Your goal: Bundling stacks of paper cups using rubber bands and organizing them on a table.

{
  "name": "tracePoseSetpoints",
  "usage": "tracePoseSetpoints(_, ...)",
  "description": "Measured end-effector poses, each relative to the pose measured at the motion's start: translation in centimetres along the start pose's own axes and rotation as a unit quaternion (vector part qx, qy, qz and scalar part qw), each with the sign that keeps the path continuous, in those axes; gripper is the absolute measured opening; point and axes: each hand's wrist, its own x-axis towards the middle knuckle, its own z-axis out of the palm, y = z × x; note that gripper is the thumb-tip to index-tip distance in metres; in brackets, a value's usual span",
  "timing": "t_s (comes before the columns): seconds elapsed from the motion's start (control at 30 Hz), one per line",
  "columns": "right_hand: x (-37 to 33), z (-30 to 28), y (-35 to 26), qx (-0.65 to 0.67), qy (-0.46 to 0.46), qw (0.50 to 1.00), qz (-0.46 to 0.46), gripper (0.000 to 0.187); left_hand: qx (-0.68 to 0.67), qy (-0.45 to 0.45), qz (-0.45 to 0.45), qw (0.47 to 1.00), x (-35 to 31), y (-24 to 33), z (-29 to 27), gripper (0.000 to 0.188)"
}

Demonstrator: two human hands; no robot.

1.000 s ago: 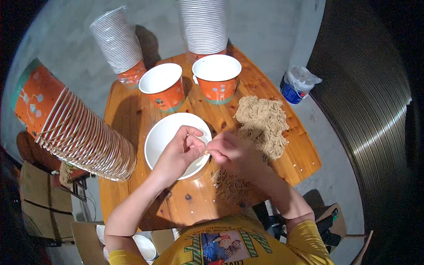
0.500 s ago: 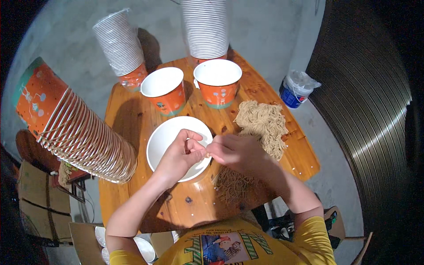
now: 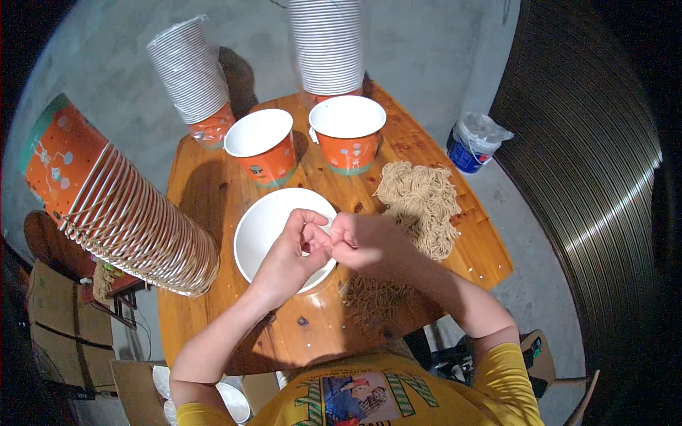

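Above the near right rim of a white paper bucket (image 3: 266,224), my left hand (image 3: 295,248) and my right hand (image 3: 366,243) meet. Thumbs and fingers are curled into pinches, almost touching tip to tip. Whatever sits between the fingertips is too small and covered to make out. A pile of tan cord (image 3: 423,202) lies to the right, just beyond my right hand. Below my right forearm, partly in shadow, is more cord (image 3: 376,302) that looks brown.
Two orange paper buckets (image 3: 261,153) (image 3: 348,138) stand behind. At the left leans a tall nested stack of buckets (image 3: 135,213) with cord along their rims. Bagged bucket stacks (image 3: 190,71) (image 3: 328,50) stand at the back. A blue-white pail (image 3: 472,145) is on the floor.
My right hand has turned slightly and its fingers have curled in more. The small tan bit seen between the fingertips no longer shows. My left hand stays nearly in place.
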Motion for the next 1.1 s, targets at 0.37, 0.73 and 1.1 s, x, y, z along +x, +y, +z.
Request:
tracePoseSetpoints(0.37, -0.2, -0.1, 1.2, 0.342, -0.097, 0.923, 0.149, 0.020, -0.067, 0.001, -0.022, 0.998, 0.3, 0.0, -0.4, 0.031)
tracePoseSetpoints(0.73, -0.6, 0.5, 0.6, 0.313, -0.027, 0.942, 0.118, 0.016, -0.060, -0.008, -0.008, 0.998, 0.6, -0.3, -0.4, 0.030)
tracePoseSetpoints(1.1, -0.6, 0.3, 0.8, 0.325, -0.059, 0.931, 0.153, 0.022, -0.069, -0.021, -0.033, 0.997, 0.6, 0.2, -0.4, 0.029)
